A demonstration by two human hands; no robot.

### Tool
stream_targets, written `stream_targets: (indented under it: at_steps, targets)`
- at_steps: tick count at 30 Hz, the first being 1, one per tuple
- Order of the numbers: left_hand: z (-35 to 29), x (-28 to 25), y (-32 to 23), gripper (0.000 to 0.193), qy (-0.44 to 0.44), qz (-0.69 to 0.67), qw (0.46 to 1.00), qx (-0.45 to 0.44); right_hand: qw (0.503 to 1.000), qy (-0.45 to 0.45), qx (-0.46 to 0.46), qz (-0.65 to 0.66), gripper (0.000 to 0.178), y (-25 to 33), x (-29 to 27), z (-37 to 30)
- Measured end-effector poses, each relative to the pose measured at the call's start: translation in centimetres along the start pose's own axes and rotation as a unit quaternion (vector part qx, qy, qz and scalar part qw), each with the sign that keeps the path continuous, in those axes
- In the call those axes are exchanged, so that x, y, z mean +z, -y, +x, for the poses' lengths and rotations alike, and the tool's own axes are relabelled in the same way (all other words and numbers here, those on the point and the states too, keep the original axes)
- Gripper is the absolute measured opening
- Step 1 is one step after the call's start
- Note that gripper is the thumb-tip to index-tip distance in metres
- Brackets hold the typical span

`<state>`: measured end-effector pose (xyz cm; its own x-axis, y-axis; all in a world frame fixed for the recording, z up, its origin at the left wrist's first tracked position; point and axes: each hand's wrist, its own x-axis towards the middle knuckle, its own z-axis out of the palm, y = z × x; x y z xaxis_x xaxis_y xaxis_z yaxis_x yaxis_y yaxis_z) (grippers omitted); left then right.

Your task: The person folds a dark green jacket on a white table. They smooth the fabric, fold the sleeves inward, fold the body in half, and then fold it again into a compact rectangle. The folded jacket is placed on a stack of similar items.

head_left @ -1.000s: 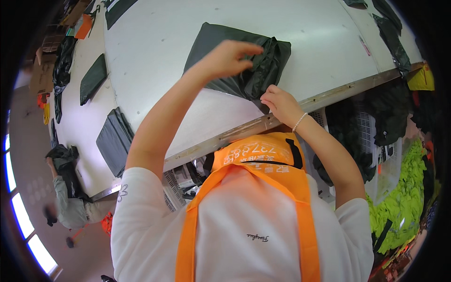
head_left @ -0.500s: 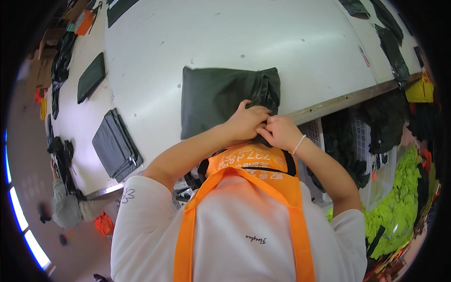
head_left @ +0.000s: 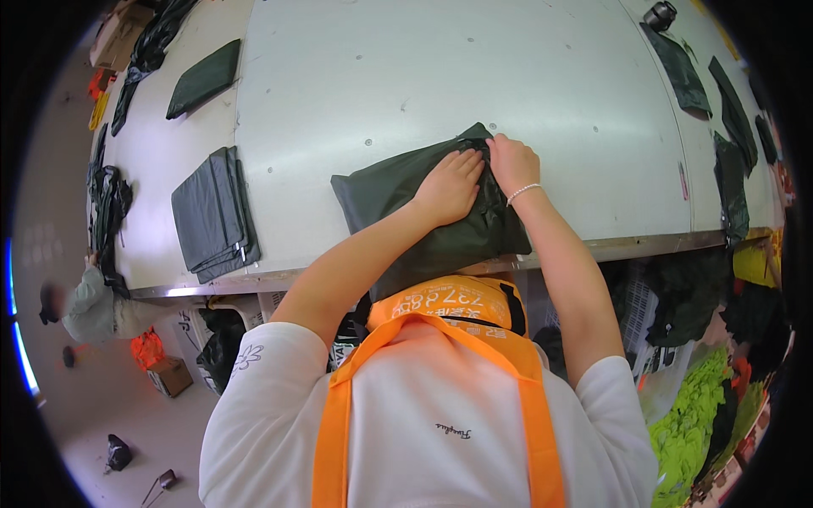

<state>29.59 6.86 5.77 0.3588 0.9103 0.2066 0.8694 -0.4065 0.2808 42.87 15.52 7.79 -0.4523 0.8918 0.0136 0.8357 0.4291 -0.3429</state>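
A dark green flat fabric pouch [head_left: 398,182] lies at a slant on the white table in front of me, its near side reaching over the table edge by my waist. On its right part my left hand [head_left: 453,186] rests, fingers stretched out and pressing the cloth down. At the pouch's far right end, my right hand [head_left: 512,165] has its fingers pinched on the edge. Exactly what strip or seam is between those fingertips is too small to make out. Creased cloth bunches below my right hand.
A stack of folded dark green pieces [head_left: 212,216] lies to the left, with another folded piece [head_left: 203,78] beyond it. More dark pieces [head_left: 677,72] lie at the far right. Under the table's metal edge [head_left: 660,244] are crates and bright green cloth [head_left: 699,423]. A person [head_left: 89,305] is at far left.
The pouch has turned so its right end points farther away and its near side hangs over the edge. Both hands moved away from me; the left flattened on the cloth.
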Motion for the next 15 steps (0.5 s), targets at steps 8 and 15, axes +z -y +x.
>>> stream_targets:
  at_steps: [8,15]
  targets:
    - [0.7,-2.0,4.2,0.029,0.067,-0.315,0.945,-0.055,0.997,0.007,-0.033,0.064,0.015,1.5,2.1,-2.2]
    - [-2.5,-3.2,0.9,0.065,0.030,0.053,0.991,-0.122,0.998,-0.052,0.023,0.018,0.010,1.7,1.1,-3.4]
